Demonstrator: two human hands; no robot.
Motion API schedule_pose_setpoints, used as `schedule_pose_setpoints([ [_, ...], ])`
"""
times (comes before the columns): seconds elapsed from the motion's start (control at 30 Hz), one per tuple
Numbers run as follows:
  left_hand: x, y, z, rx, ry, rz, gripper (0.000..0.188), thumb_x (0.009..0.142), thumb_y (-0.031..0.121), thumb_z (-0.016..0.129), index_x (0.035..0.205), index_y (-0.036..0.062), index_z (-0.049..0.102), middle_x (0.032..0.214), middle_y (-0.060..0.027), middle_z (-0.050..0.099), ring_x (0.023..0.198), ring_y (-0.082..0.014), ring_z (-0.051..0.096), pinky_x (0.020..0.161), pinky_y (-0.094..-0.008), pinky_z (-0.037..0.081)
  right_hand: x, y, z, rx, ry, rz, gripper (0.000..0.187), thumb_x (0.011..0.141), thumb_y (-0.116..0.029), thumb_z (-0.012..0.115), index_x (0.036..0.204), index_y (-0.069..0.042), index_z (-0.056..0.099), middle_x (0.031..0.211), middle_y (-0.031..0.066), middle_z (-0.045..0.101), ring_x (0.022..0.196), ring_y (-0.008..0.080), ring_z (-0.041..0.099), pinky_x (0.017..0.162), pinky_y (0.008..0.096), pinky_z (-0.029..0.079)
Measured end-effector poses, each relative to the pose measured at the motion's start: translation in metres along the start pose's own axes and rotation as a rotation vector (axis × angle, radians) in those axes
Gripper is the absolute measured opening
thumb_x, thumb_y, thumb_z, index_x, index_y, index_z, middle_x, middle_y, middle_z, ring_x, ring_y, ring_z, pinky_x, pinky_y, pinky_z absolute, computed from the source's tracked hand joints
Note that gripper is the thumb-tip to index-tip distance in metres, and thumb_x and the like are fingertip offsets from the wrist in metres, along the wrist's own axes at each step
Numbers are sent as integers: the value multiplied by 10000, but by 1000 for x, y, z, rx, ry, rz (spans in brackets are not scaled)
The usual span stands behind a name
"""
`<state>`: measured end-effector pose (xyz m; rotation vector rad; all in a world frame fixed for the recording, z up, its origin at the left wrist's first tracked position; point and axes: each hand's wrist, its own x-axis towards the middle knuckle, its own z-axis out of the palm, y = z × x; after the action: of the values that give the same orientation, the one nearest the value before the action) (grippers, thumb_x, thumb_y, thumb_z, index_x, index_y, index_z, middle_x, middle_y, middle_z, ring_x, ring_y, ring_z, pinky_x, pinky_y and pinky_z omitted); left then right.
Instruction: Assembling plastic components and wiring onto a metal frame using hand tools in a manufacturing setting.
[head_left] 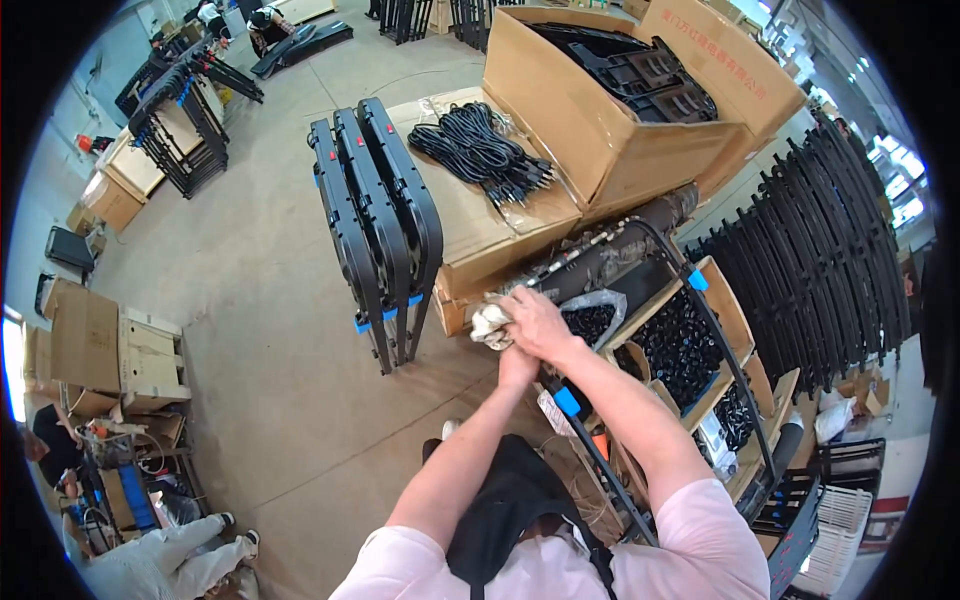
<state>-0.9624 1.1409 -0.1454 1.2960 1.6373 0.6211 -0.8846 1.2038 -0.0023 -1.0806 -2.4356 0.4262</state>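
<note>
Both of my hands are close together in front of me, at the corner of a black tubular frame (607, 472) with blue clips. My right hand (540, 322) is closed with its fingers on a crumpled white cloth (492, 325); I cannot tell whether the cloth is a glove. Just below it is my left hand (517, 368), partly covered by the right one, its fingers hidden. Left of the cloth stand several dark folded frames (375, 220) with blue clips, upright on the floor.
Beyond my hands, a bundle of black cables (480, 150) lies on cardboard. Behind it an open carton (610, 150) holds black plastic parts. Wooden bins (680, 350) with small black pieces stand to the right, before stacked black frames (820, 250). A person (180, 555) is at lower left.
</note>
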Motion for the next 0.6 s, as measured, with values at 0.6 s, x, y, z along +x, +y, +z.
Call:
schedule_pose_setpoints([
  [0.6, -25, 76, -38, -170, 53, -240, 635, 1012, 477, 615, 1309, -77, 521, 1109, -373, 712, 1090, -520, 694, 964, -558, 535, 28, 131, -31, -219, 119, 415, 87, 806, -58, 650, 889, -42, 669, 915, 206, 654, 894, 436, 640, 790, 528, 525],
])
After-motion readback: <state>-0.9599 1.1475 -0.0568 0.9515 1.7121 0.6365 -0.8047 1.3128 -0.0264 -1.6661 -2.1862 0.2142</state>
